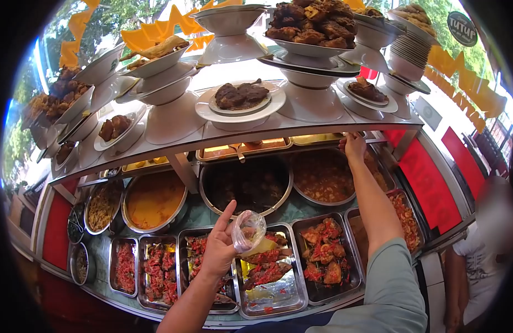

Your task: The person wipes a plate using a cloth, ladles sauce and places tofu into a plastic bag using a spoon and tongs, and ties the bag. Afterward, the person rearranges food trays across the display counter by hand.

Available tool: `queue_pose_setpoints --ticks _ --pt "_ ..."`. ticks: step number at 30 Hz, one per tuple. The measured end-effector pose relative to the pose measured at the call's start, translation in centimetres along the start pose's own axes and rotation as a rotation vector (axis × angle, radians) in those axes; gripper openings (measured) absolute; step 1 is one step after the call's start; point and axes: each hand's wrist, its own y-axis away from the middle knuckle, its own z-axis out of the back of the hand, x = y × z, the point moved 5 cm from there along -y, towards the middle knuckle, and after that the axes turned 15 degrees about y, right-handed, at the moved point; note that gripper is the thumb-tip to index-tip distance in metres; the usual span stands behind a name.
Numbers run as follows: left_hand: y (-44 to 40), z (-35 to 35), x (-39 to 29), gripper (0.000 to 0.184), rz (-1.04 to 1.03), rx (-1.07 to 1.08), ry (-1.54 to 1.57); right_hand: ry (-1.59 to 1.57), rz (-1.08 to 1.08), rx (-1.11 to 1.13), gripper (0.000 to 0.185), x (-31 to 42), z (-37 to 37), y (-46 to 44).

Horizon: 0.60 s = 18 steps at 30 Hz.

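Observation:
My left hand [220, 241] holds a clear plastic bag [249, 231] by its rim, with the mouth open and the thumb or a finger pointing up. Under the bag lies a metal tray [273, 302] with fish in red chili. Reaching far forward, my right hand [353, 145] is just under the shelf edge, beyond a round pan of brown stew [323, 176]; its fingers look bent, and what they hold, if anything, is too small to make out. A dark stew pan [245, 186] stands between the two hands.
A tiled shelf [184, 139] with stacked plates and fried meat [315, 25] runs across above the pans. Yellow curry [155, 201] sits in a pan at left. Chili trays line the front, one with chicken [323, 252]. A person [484, 255] stands at right.

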Motion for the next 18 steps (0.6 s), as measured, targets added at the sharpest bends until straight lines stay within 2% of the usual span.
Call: queue_pose_setpoints --ticks 1,2,3,5,6,9,10,12,13,15,18 --pt "0.2 0.2 -0.1 0.096 -0.005 -0.020 0.002 0.254 0.139 -0.021 0.023 -0.5 -1.1 -1.2" --pt "0.4 0.5 -0.2 0.096 -0.012 -0.023 -0.001 0.536 0.428 -0.243 0.024 -1.1 -2.0 -2.1" --pt "0.6 0.7 -0.3 0.096 -0.009 -0.028 0.010 0.531 0.432 -0.240 0.024 -1.1 -2.4 -1.8" --pt "1.0 1.0 -0.4 0.096 -0.014 -0.033 0.019 0.825 0.660 -0.519 0.029 0.4 -3.1 0.5" --pt "1.1 1.1 -0.5 0.096 -0.021 -0.038 0.009 0.818 0.666 -0.518 0.029 0.9 -3.6 0.8" --pt "1.5 1.2 -0.8 0.096 -0.044 -0.062 0.011 0.096 0.083 -0.024 0.025 0.2 -4.4 0.6" --pt "1.6 1.2 -0.9 0.097 -0.052 -0.079 0.022 0.093 0.085 -0.023 0.025 0.1 -4.7 0.2" --pt "1.9 1.3 -1.0 0.097 -0.046 -0.072 0.019 -0.315 -0.235 0.053 0.017 -1.4 -5.7 -0.8" --pt "2.0 1.3 -1.1 0.097 -0.037 -0.066 0.016 -0.318 -0.231 0.054 0.017 -1.0 -5.6 -0.8" --pt "2.3 1.1 -1.4 0.097 -0.045 -0.085 0.021 -0.397 -0.373 0.102 0.013 -1.1 -5.7 -0.3" --pt "2.8 1.2 -1.7 0.098 -0.056 -0.099 0.021 -0.417 -0.384 0.090 0.013 -0.7 -5.4 0.2"
